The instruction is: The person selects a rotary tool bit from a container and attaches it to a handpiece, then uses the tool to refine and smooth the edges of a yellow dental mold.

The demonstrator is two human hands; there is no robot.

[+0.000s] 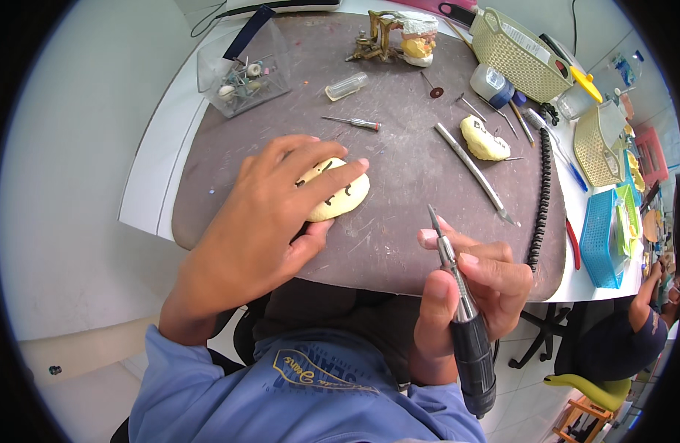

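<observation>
A pale yellow plaster piece [357, 194] with black pen marks lies on the brown work mat. My left hand [258, 196] is closed on it, fingers over the top and thumb at the near side, so much of it is hidden. My right hand [499, 277] grips a rotary handpiece [473, 347] with a black body and silver neck, held like a pen. Its pointed grey bur [434, 219] aims up and away, apart from the plaster. Beyond my right hand are a craft knife [473, 173] and a second marked yellow plaster piece [482, 139].
A thin metal hand tool [358, 123] and clear tube [346, 86] lie beyond my left hand. A clear box of burs [244, 77] stands far left, a brass articulator with casts [417, 40] at the back. A black coiled cord [543, 199] and blue basket [602, 240] are right; another person [624, 340] sits beyond.
</observation>
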